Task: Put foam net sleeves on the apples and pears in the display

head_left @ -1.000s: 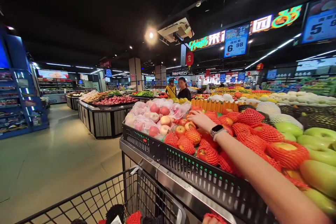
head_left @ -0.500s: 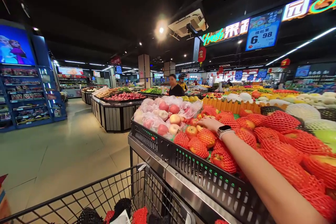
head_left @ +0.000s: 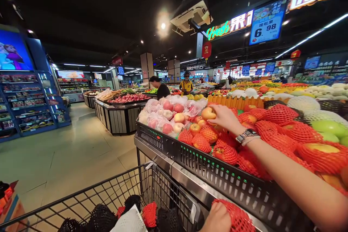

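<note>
My right hand [head_left: 224, 117], with a watch on its wrist, reaches over the black crate [head_left: 174, 152] and grips a yellowish-red apple [head_left: 209, 114], raised just above the other fruit. At the bottom edge, my left hand [head_left: 216, 218] is closed on a red foam net [head_left: 237, 215]; whether fruit is inside it I cannot tell. Several loose and red-netted apples [head_left: 201, 143] lie in the crate under my right hand. Left of them, pale and pink fruit [head_left: 168, 114] sits in clear plastic wrapping.
A black wire shopping cart [head_left: 108, 185] stands before me, with black and red foam-netted items and a white one inside. Metal edging [head_left: 187, 177] runs along the display. Beyond are a vegetable stand [head_left: 116, 116], a person in black [head_left: 162, 88] and another in yellow [head_left: 186, 85].
My right hand has lifted an apple out of the pile. My left hand has come into view at the bottom with the red foam net. The person in black has moved left and leans over.
</note>
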Tool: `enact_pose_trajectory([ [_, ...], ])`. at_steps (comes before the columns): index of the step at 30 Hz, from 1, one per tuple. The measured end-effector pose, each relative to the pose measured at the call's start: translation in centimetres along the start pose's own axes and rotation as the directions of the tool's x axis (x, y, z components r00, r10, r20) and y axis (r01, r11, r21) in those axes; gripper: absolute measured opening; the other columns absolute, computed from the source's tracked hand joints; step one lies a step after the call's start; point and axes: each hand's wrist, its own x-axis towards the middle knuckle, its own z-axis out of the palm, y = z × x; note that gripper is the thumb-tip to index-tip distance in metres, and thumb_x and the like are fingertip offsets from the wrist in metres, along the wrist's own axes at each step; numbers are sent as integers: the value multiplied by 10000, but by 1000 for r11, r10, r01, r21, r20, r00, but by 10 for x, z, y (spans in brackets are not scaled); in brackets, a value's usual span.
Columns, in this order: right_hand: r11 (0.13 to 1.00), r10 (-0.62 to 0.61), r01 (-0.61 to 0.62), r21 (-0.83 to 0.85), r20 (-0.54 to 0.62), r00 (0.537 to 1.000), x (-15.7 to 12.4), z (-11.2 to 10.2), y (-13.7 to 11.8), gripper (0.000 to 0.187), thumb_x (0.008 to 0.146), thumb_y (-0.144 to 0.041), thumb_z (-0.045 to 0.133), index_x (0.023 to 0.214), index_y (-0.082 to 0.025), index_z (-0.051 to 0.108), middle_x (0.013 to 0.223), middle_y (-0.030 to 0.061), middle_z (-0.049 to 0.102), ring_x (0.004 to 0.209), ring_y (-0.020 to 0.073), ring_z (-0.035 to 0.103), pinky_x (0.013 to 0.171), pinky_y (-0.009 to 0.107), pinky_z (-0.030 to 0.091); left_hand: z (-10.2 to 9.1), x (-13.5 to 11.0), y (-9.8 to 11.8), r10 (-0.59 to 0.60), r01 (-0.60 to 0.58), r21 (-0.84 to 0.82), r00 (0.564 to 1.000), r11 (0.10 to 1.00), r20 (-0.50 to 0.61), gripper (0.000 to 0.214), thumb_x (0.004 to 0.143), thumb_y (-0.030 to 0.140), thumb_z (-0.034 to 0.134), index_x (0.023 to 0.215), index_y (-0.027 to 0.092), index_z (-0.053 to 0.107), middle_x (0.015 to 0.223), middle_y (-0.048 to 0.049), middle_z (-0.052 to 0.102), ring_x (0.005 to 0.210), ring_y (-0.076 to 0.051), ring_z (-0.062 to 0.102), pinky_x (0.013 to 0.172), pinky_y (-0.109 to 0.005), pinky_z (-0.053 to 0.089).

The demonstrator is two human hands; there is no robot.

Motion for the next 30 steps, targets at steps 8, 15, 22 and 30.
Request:
enact_pose_trajectory([
  [8,635,406,-174,753,-133,904,-126,-54,-50,787,648,-485,757,1317,-223,435,1263,142,559,1125,289,577,915,419,526,-33,-12,31,-287,-50,-716,895,697,-342,880,475,581,870,1203,245,507,1004,-79,651,880,-268,677,814,-449,568],
  [15,239,415,-347,907,228,881,-219,-47,-76,633,618,-402,823,1181,-220,598,1255,123,627,1124,295,619,937,428,539,-77,-25,74,-84,-86,-499,947,862,-309,825,550,348,895,1249,212,477,1095,-113,650,953,-307,672,909,-522,545],
  [22,286,271,-356,890,281,920,-245,-47,-90,632,648,-351,817,1235,-240,611,1325,119,595,1193,300,582,1046,467,445,-86,-29,89,25,-102,-330,973,939,-230,980,567,330,896,1392,198,385,1418,-170,457,1291,-357,481,1123,-529,351],
  [30,367,133,-365,856,340,931,-268,-23,-90,623,788,-402,705,1375,-302,523,1488,70,439,1398,301,367,1179,543,162,-90,-31,95,78,-108,-164,980,980,-180,748,615,375,863,1278,200,567,1276,-136,601,1167,-326,575,1063,-482,424],
])
